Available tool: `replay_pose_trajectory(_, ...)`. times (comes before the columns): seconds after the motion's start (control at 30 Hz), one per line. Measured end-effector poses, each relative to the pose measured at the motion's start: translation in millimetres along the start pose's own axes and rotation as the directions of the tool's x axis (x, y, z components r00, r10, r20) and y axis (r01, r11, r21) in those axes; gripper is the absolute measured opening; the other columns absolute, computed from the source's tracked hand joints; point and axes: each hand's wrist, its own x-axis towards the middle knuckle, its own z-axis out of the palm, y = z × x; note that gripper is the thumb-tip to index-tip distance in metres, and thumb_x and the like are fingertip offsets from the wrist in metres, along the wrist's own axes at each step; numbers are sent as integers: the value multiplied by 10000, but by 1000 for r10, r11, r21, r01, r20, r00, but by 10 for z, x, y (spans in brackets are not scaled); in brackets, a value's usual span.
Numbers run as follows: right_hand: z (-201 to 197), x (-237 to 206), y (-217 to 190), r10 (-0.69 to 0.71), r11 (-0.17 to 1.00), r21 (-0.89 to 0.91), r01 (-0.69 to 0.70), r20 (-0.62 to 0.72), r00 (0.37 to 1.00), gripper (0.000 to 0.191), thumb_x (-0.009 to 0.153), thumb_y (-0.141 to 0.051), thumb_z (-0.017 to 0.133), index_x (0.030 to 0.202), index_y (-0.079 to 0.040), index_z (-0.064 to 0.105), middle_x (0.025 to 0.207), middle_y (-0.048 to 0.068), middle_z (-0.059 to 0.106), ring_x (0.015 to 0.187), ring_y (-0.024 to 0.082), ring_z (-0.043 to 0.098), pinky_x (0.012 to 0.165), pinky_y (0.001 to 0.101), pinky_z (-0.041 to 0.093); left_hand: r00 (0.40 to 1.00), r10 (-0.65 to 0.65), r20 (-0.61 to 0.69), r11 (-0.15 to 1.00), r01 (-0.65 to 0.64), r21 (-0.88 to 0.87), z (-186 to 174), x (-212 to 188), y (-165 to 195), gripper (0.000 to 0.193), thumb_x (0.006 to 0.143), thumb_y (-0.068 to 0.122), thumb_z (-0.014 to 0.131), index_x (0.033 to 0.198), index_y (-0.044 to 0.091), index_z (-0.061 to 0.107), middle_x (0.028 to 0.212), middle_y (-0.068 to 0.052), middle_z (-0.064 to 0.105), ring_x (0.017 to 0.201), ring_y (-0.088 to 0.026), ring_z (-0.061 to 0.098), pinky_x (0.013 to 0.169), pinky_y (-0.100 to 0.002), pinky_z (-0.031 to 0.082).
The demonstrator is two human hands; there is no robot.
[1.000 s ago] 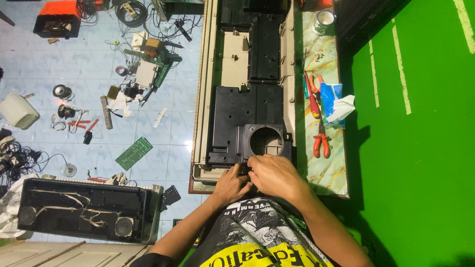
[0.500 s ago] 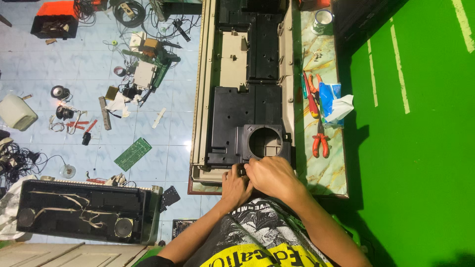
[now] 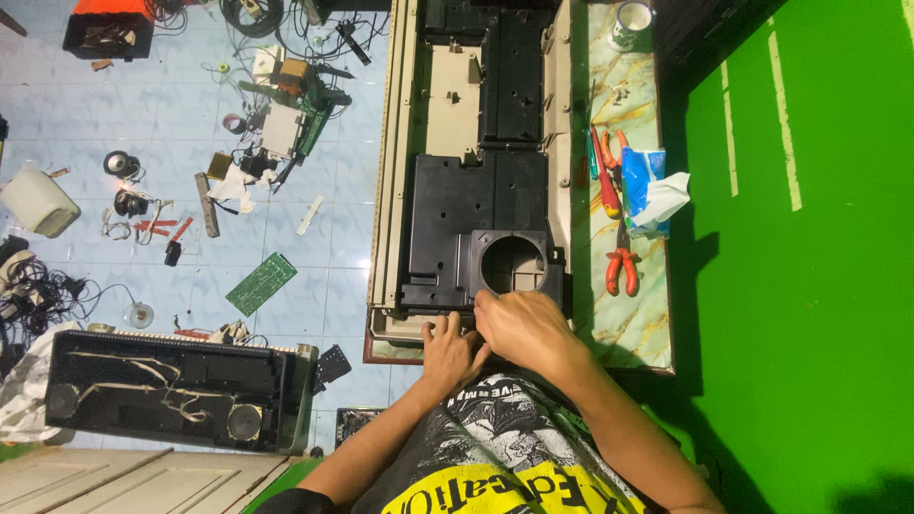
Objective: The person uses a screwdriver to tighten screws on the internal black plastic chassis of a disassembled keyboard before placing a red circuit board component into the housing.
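We press both hands onto the near end of the long black plastic chassis [image 3: 476, 205], which lies lengthwise on the marble-patterned table [image 3: 628, 324]: our left hand [image 3: 449, 350] rests there with fingers spread, and our right hand [image 3: 522, 328] curls over the edge below the round speaker opening [image 3: 512, 264] (whether it pinches anything we cannot tell). The red-handled pliers [image 3: 621, 266] and screwdrivers [image 3: 602, 176] lie alongside within easy reach, probably kept handy, while a second opened case [image 3: 171, 388] sits on the tiled floor [image 3: 324, 257].

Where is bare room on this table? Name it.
Bare marbled tabletop lies between the red-handled pliers and the right hand. Crowded around the screwdrivers and tissue pack; small bits litter the stretch near the cup.
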Motion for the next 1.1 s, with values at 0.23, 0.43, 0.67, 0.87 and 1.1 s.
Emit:
replay_pose_trajectory(0.23,39,35,35,-41,999,-15,41,-10,999,242,957,-236,567,876,-30,664,596,210,653,571,414,679,542,514,542,983,179,-39,983,-180,-23,38,-44,-66,356,939,443,611,1047,147,776,1040,-97,642,1016,-311,568,951,-586,362)
replay_pose_trajectory(0.43,71,70,20,-53,999,13,53,4,999,231,951,-223,563,872,-28,659,588,200,650,563,408,680,539,516,538,964,218,150,972,-228,57,91,44,-30,548,946,593,553,1031,99,774,1057,-161,677,1026,-333,599,932,-533,395)
replay_pose_trajectory(0.67,72,85,-6,-78,997,23,78,1,997,226,946,-214,561,870,-23,655,579,202,645,570,405,680,538,507,536,937,173,303,961,-228,157,35,129,119,503,939,557,556,1119,125,740,1074,-121,723,1109,-306,604,953,-528,395)
replay_pose_trajectory(0.87,36,83,-52,-66,997,37,64,48,997,232,948,-228,563,884,-26,658,609,207,663,591,408,689,545,509,540,965,145,218,956,-194,220,263,182,150,476,873,504,617,1164,143,722,1135,-88,726,1174,-268,596,1003,-536,371)
replay_pose_trajectory(1.1,9,70,-82,-85,996,6,85,31,996,190,913,-222,607,877,-36,627,602,190,658,609,413,683,549,515,532,974,105,199,972,-143,186,343,173,166,625,852,545,646,1259,72,672,1262,-147,639,1240,-324,498,984,-522,357)
